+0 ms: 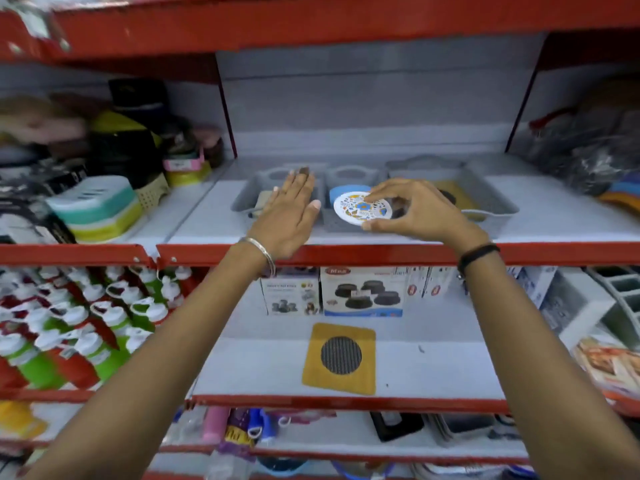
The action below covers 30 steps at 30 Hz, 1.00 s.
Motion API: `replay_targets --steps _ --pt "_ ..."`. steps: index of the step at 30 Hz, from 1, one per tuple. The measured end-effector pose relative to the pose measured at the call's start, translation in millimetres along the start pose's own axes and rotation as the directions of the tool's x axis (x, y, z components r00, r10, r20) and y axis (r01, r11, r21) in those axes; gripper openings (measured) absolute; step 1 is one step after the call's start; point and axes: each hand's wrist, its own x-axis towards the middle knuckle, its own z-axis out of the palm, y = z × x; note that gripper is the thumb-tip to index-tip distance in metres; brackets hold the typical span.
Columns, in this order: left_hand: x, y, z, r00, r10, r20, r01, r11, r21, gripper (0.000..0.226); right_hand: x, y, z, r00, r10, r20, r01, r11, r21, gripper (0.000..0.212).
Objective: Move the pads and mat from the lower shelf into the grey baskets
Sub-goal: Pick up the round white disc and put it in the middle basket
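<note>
Three grey baskets (277, 194), two yellow mats (341, 358), two hands (287, 216).

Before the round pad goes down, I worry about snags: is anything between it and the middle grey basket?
Only a blue round pad already lying in the middle grey basket; the patterned round pad in the right hand sits above it.

Single wide-angle view from head height, facing forward and slightly down, close to red-edged shelving. Upper shelf (346, 233) with grey baskets (485, 202) far and central, lower shelf (263, 372) nearer below, both forearms reaching in from the near edge. No second view.
</note>
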Motion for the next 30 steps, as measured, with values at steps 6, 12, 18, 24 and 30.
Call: replay_targets --steps 6,12,18,24,30 --pt "66.7 1.3 -4.4 0.986 0.036 0.161 -0.062 0.985 0.160 0.055 64.8 19.7 -1.2 0.993 0.117 0.016 -0.116 0.991 -0.064 0.057" --pt "103.6 -8.0 17.7 0.958 -0.047 0.282 0.004 0.988 0.152 0.050 105.9 39.7 29.2 0.970 0.230 0.075 -0.218 0.966 -0.138 0.042" --pt "116.2 -10.2 32.6 0.960 0.090 0.266 -0.133 0.980 0.147 0.044 107.3 59.5 48.2 0.955 0.269 0.124 -0.248 0.955 -0.160 0.035" --pt "114.5 -3.4 28.8 0.960 0.082 0.267 -0.138 0.970 0.200 0.041 102.4 56.4 44.2 0.970 0.235 0.057 -0.224 0.962 -0.156 0.019" --pt "59.9 15.7 28.0 0.918 0.228 -0.323 -0.291 0.943 -0.163 0.032 41.0 22.1 48.1 0.917 0.032 -0.398 0.021 0.992 0.127 0.019"
